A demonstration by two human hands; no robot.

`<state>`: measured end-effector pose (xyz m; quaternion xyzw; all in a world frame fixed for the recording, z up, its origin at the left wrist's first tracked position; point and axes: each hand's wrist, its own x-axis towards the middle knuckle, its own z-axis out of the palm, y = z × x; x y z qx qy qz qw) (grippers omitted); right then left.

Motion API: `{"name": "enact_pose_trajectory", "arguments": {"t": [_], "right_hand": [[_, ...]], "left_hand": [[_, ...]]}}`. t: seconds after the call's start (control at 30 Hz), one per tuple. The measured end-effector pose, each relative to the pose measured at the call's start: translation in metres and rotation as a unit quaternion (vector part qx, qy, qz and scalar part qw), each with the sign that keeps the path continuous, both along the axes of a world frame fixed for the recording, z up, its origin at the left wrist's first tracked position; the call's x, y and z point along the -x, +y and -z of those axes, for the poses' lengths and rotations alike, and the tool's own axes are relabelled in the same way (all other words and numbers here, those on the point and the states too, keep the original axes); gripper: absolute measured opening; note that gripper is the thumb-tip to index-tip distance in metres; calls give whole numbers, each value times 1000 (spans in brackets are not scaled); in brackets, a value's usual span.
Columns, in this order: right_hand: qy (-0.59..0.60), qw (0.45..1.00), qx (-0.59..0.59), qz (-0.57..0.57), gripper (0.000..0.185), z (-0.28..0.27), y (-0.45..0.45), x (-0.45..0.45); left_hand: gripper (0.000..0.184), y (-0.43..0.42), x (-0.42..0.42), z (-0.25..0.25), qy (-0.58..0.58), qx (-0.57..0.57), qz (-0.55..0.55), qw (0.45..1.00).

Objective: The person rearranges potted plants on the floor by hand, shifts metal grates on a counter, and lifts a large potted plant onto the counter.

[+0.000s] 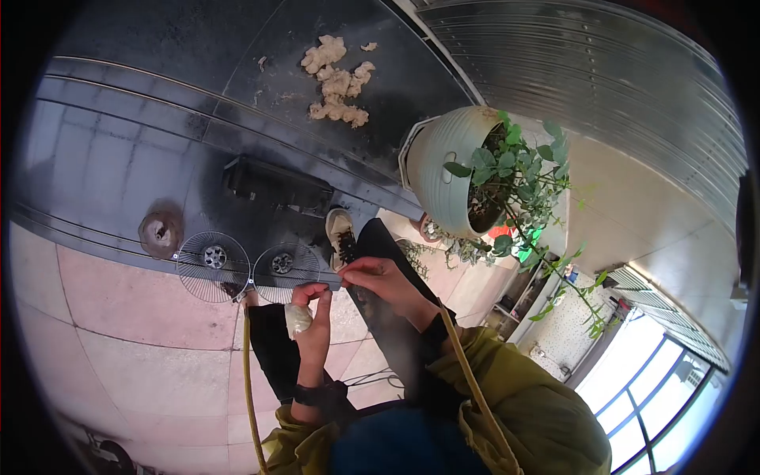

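I wear a loose, olive-yellow jacket, its right sleeve (522, 388) broad and creased and its left sleeve (297, 441) the same colour, with a dark right wristband (434, 336) and a dark left wristband (323, 397) below them. Blue cloth (396, 446) covers my middle, and two thin tan cords (248, 380) run along my front, the right one ropelike. My legs are in plain dark trousers (388, 257), and under the right leg shows a pale, cream-coloured shoe (337, 224) with black laces (347, 246).
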<state>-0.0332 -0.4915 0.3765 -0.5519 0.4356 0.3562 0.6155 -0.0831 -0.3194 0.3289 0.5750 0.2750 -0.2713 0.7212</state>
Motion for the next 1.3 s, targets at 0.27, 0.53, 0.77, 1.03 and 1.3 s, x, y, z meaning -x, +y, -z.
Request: {"name": "enact_pose_trajectory", "arguments": {"t": [0.27, 0.53, 0.77, 1.03, 1.3], "right_hand": [[17, 999, -35, -11, 22, -6, 14, 16], [-2, 971, -37, 234, 18, -27, 0, 47], [-3, 959, -33, 283, 17, -46, -21, 69], [27, 951, -31, 308, 9, -69, -53, 96], [14, 940, -39, 339, 10, -64, -60, 107]], "left_hand": [[17, 8, -34, -26, -184, -81, 132, 971], [24, -28, -93, -17, -143, 113, 260, 948], [52, -192, -216, 35, -50, 207, 199, 956], [55, -275, -240, 124, 6, 160, 233, 959], [49, -276, -206, 163, 57, 174, 301, 936]]}}
